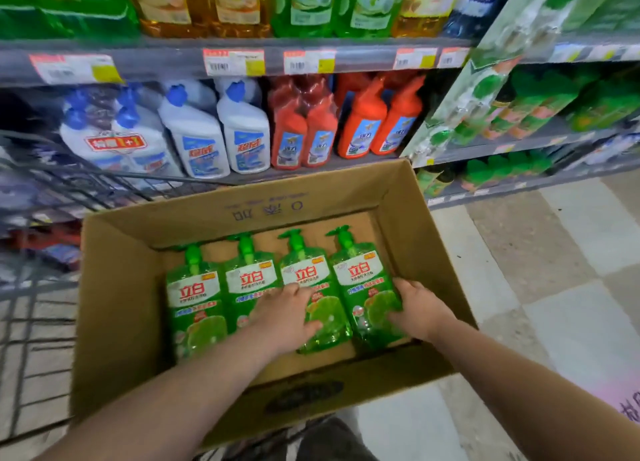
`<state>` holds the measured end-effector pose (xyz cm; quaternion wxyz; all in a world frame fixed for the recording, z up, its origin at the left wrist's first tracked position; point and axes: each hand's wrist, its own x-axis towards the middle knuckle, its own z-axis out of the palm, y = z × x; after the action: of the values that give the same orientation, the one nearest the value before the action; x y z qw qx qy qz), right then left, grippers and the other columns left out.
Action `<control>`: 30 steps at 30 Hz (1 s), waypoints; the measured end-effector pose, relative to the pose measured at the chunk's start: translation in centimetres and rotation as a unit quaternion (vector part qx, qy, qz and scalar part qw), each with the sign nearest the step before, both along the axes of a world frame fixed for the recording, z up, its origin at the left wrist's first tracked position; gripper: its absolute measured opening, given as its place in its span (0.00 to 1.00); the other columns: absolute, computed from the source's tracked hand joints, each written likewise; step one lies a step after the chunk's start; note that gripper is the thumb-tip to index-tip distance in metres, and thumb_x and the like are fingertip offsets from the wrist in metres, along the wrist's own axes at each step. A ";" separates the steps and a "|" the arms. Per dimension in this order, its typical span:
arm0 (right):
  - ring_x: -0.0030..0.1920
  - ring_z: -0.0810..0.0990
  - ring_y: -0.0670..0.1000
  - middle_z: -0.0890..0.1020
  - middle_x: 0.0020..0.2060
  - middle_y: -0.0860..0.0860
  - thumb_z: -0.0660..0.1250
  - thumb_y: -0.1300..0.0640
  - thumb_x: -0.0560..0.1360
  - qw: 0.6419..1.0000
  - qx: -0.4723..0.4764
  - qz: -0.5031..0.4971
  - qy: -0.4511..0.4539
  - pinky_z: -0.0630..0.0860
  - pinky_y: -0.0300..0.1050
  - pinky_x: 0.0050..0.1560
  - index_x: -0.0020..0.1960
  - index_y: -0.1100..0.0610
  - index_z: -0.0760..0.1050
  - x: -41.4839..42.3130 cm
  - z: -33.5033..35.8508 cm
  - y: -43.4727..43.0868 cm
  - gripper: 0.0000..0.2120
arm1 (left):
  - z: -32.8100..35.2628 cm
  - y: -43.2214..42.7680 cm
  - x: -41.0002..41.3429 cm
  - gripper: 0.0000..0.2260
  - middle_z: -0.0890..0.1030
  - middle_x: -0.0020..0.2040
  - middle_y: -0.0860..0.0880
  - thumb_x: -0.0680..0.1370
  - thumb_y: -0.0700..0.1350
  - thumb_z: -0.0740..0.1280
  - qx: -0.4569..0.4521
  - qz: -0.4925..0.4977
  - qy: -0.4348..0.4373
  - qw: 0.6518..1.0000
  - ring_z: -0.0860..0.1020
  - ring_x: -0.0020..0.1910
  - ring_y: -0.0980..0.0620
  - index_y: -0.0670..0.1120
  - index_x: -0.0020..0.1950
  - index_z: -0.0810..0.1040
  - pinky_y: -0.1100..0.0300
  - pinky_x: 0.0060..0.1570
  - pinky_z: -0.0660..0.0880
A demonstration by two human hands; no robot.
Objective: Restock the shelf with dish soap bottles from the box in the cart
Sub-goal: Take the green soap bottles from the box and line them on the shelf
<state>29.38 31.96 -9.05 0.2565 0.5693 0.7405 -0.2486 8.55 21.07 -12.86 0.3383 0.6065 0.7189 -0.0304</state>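
The left hand (285,317) rests on the second and third of four dish soap bottles (194,305), fingers fairly straight. The right hand (420,310) curls round the edge of the rightmost bottle (365,282). All four lie flat, side by side in the box (117,287), long axes and pumps pointing away toward the shelf (166,57).

We see 4 green dish soap bottles (194,305) w/ pump tops, lying flat side by side in the open cardboard box (117,287), labels up, pumps twd the shelf (166,59). Box sits on the wire cart (41,322). Our left hand (287,318) rests on the 3rd bottle (304,273); right hand (419,308) grips the rightmost bottle (360,273).
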 end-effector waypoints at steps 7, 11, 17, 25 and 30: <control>0.66 0.70 0.58 0.66 0.68 0.57 0.67 0.50 0.75 0.995 -0.061 -0.072 0.026 0.69 0.56 0.67 0.73 0.55 0.58 -1.5 -5.9 4.5 0.31 | -3.0 2.6 2.3 0.30 0.63 0.74 0.45 0.77 0.57 0.63 -0.053 0.108 -0.099 0.988 0.66 0.70 0.45 0.48 0.75 0.58 0.51 0.67 0.65; 0.69 0.67 0.60 0.65 0.70 0.58 0.70 0.47 0.73 0.976 -0.051 -0.187 0.100 0.66 0.54 0.66 0.74 0.57 0.56 -1.7 -8.7 6.1 0.38 | -5.1 4.1 4.9 0.28 0.64 0.74 0.45 0.78 0.52 0.64 -0.091 0.187 -0.176 0.962 0.68 0.69 0.45 0.49 0.75 0.59 0.52 0.67 0.65; 0.63 0.74 0.59 0.76 0.63 0.55 0.73 0.43 0.69 0.918 -0.091 -0.345 0.173 0.70 0.49 0.59 0.69 0.56 0.65 -1.8 -11.9 6.7 0.35 | -7.8 5.5 6.9 0.27 0.71 0.68 0.46 0.76 0.44 0.67 -0.119 0.284 -0.246 0.919 0.73 0.63 0.46 0.50 0.73 0.62 0.48 0.65 0.71; 0.54 0.81 0.56 0.81 0.55 0.54 0.79 0.44 0.60 0.880 -0.148 -0.402 0.206 0.77 0.54 0.59 0.61 0.56 0.73 -1.2 -13.8 7.8 0.34 | -9.6 5.7 6.2 0.26 0.77 0.47 0.51 0.75 0.43 0.69 -0.095 0.342 -0.267 0.896 0.79 0.44 0.53 0.52 0.70 0.65 0.58 0.44 0.79; 0.43 0.81 0.50 0.82 0.46 0.50 0.79 0.47 0.62 0.854 -0.150 -0.421 0.266 0.77 0.42 0.42 0.52 0.51 0.75 -0.9 -13.9 7.1 0.23 | -9.5 5.7 6.8 0.30 0.75 0.46 0.52 0.73 0.48 0.72 -0.093 0.351 -0.274 0.890 0.77 0.45 0.53 0.52 0.71 0.63 0.59 0.43 0.75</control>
<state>28.47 39.01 -22.99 0.0031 0.6930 0.4238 -0.5832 15.33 26.79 -22.34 0.5658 0.2641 0.7574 0.1910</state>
